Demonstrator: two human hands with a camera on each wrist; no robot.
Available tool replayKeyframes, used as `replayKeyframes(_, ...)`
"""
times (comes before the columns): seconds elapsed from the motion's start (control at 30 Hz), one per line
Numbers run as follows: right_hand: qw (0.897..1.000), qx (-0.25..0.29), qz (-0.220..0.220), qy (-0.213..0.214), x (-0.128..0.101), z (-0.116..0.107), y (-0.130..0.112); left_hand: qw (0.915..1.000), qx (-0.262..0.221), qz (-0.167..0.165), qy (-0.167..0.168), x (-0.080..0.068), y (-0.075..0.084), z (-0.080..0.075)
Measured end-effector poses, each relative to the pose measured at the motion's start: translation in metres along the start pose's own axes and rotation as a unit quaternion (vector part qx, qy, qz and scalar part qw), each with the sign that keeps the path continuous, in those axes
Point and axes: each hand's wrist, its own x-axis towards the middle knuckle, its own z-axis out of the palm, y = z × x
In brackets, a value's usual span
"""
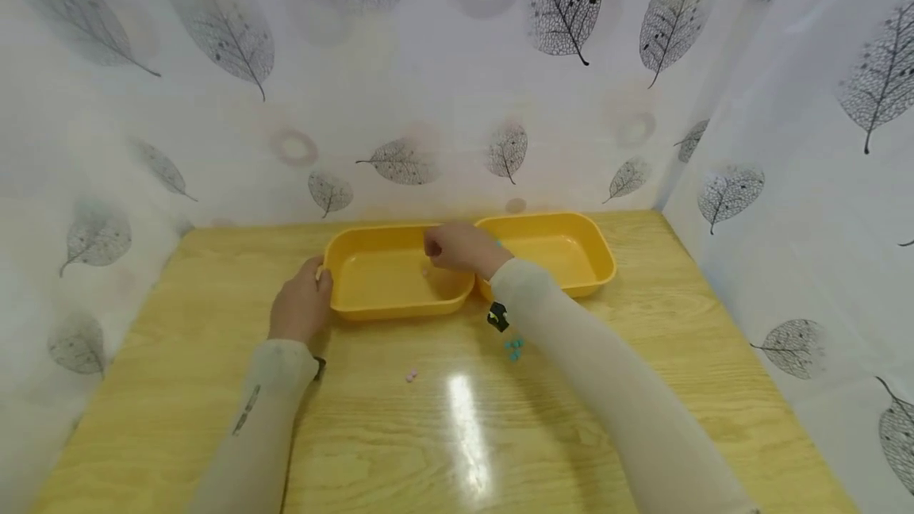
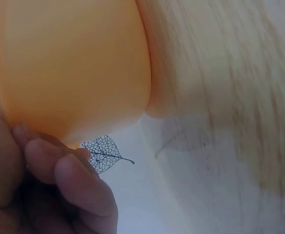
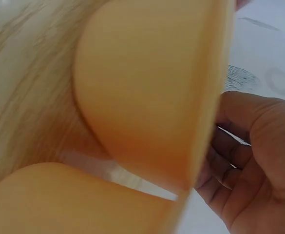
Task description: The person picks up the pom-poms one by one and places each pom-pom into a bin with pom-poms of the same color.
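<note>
Carefully steadying the left yellow tray (image 1: 371, 304) on the tabletop (image 1: 457, 419) with left hand (image 1: 301, 306) gripping its end rim, keeping right hand (image 1: 460, 248), fingers bunched, low over tray so pink bead (image 1: 425, 272) lands inside.

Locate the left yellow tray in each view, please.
Head: left yellow tray at centre, left hand gripping its left end.
Left wrist: fills the upper left, fingers below it.
Right wrist: probably the large curved wall at centre; which tray is uncertain.
Shared landmark: wooden table.
</note>
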Motion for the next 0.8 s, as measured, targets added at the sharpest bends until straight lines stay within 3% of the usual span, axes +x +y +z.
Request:
replayKeyframes(0.3, 0.999, -0.029, -0.013, -0.031, 0.006, 0.024, 0.006, 1.0000, -0.001, -0.008, 0.005, -0.002, -0.002, 0.006)
replayKeyframes(0.8, 0.997, -0.056, -0.031, -0.031, 0.008, 0.024, 0.004, 0.9999, 0.002, -0.005, 0.010, 0.000, 0.001, 0.002)
